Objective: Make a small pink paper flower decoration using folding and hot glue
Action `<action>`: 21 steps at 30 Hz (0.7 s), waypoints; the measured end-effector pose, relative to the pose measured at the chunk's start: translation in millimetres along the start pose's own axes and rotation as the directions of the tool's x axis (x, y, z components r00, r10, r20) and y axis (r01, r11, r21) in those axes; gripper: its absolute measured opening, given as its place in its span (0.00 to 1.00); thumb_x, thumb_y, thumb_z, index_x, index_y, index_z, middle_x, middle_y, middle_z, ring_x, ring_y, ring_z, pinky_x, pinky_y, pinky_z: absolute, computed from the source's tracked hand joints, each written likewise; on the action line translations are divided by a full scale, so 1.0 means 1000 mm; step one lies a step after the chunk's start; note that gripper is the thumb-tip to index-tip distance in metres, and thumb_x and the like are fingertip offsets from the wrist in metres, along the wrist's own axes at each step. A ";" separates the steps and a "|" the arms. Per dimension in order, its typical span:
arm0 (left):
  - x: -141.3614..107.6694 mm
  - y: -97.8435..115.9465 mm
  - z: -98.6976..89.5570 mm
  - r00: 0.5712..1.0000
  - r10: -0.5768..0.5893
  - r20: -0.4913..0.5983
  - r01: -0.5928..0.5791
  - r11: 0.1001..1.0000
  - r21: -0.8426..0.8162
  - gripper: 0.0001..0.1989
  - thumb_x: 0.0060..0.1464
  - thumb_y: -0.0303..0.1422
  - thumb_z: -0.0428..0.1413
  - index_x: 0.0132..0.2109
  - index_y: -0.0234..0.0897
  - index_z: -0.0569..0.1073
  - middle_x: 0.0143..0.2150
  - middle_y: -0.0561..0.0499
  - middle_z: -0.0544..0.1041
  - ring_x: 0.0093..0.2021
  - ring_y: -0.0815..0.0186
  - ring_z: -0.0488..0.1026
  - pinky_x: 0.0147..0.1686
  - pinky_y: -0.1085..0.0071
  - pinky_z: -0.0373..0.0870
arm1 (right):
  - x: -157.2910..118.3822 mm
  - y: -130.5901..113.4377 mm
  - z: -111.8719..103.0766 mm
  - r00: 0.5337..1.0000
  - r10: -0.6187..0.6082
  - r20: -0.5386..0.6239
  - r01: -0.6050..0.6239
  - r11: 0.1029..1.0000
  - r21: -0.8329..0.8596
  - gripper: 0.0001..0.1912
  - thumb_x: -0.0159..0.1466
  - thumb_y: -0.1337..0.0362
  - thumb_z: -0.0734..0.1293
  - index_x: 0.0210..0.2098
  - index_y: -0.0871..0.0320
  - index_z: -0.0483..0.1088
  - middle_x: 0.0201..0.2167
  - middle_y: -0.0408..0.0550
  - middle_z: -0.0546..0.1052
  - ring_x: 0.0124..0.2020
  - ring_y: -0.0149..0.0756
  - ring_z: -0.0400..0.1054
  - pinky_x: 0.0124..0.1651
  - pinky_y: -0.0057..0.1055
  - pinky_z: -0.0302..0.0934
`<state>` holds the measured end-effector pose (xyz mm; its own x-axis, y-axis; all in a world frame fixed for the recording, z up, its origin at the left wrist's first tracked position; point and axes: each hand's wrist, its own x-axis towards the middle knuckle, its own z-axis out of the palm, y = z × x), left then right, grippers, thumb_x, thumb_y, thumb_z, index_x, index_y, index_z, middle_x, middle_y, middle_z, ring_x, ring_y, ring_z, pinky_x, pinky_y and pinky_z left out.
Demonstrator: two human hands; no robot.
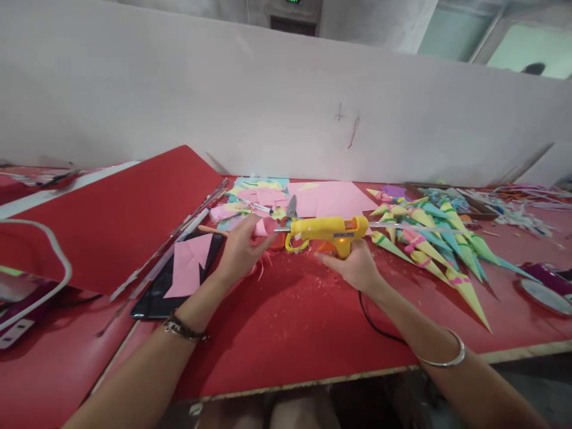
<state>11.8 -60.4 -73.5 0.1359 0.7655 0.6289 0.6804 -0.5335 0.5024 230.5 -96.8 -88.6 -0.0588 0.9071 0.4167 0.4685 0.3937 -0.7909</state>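
My right hand (360, 266) is closed around the handle of a yellow hot glue gun (322, 227), whose small orange light glows. A long clear glue stick (409, 227) sticks out of its back end. My left hand (241, 247) pinches a rolled piece of pink paper (265, 226), and the gun's metal nozzle meets or nearly meets this roll. Behind the gun lie scissors (292, 207) with their blades upward, and yellow handles show beneath the barrel. Under my left forearm, cut pink paper pieces (190, 265) rest on a black flat device (154, 301).
Several finished paper cones (429, 250) in yellow, green and blue are piled at the right. Pink sheets (335, 198) and paper scraps lie at the back. A red board (134, 220) leans at the left. A black cord (373, 325) runs over the red table (277, 345).
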 end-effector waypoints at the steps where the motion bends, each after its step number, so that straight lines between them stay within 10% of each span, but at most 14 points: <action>1: -0.001 0.000 0.001 1.000 0.019 -0.001 -0.019 1.000 -0.004 0.07 0.46 0.30 0.53 0.26 0.38 0.60 0.24 0.56 0.64 0.26 0.69 0.62 0.27 0.74 0.60 | 0.000 0.000 0.000 1.000 -0.012 -0.008 0.012 1.000 -0.007 0.13 0.51 0.54 0.69 0.25 0.58 0.69 0.15 0.40 0.66 0.17 0.29 0.59 0.20 0.27 0.57; 10: -0.005 -0.004 0.008 0.948 0.317 0.014 -0.317 0.947 0.057 0.06 0.50 0.28 0.52 0.38 0.38 0.65 0.33 0.50 0.71 0.35 0.63 0.65 0.35 0.68 0.62 | 0.000 -0.004 0.001 1.000 -0.023 -0.015 0.024 1.000 0.004 0.16 0.50 0.54 0.70 0.32 0.59 0.72 0.25 0.46 0.76 0.26 0.37 0.70 0.29 0.31 0.65; 21: -0.006 -0.004 0.009 0.918 0.381 -0.109 -0.351 0.910 0.221 0.09 0.49 0.28 0.53 0.40 0.38 0.64 0.35 0.49 0.69 0.36 0.60 0.62 0.36 0.65 0.58 | 0.000 -0.009 0.001 0.996 0.053 0.068 -0.063 0.987 0.147 0.15 0.48 0.56 0.72 0.30 0.60 0.71 0.24 0.44 0.74 0.26 0.33 0.68 0.27 0.28 0.63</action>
<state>15.0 -59.6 -84.4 0.3051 0.4604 0.8336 0.7305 -0.6747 0.1052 225.8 -100.1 -81.7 -0.0936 0.9347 0.3428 0.3369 0.3537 -0.8726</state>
